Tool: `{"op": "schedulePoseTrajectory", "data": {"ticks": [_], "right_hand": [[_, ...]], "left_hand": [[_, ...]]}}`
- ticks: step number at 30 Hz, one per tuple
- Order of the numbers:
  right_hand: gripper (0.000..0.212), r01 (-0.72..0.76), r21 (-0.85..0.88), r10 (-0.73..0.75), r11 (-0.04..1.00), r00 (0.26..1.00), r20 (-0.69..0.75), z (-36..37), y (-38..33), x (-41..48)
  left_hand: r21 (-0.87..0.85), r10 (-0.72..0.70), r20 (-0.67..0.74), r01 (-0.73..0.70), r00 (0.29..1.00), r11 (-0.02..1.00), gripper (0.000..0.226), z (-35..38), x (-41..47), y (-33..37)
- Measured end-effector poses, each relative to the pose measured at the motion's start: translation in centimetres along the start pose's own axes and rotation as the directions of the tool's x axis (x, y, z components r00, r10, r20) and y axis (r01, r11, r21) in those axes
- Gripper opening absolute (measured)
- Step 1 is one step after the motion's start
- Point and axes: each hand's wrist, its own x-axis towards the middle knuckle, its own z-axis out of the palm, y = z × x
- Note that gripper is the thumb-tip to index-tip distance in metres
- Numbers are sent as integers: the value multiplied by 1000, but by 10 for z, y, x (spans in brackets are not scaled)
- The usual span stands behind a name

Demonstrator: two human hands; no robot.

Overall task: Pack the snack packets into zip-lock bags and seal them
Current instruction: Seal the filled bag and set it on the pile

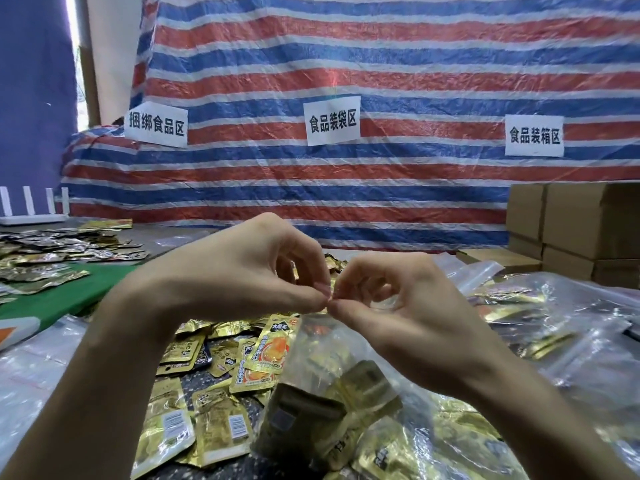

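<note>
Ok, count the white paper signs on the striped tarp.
3: left sign, middle sign, right sign above the cardboard boxes. None looks hidden.

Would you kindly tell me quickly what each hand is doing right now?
Left hand: closed, pinching the top edge of the zip-lock bag.
Right hand: closed, pinching the same top edge.

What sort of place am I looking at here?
Likely a makeshift food-packing station: paper zone signs on a striped tarp, heaps of gold snack packets, filled zip-lock bags and stacked cardboard boxes at the right.
</note>
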Motion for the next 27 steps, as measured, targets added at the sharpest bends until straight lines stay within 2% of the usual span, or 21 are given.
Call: {"op": "schedulePoseTrajectory", "data": {"ticks": [8,13,17,19,27], "right_hand": [[4,-36,32,33,999,996,83,-6,0,1],[6,-55,33,51,998,992,112,-5,2,2],[4,-56,59,50,997,995,91,-8,4,2],[5,-50,63,44,997,995,93,-9,4,2],[10,-106,88,88,990,977,193,-20,5,2]], "left_hand": [[-55,85,-61,-88,995,995,5,3,3,-3],[-63,84,-89,-90,992,994,3,8,7,-6],[-72,45,8,-44,999,996,15,6,6,-7],[-83,36,55,-31,998,996,14,4,4,-7],[-100,29,40,-25,999,995,21,0,0,-8]]}}
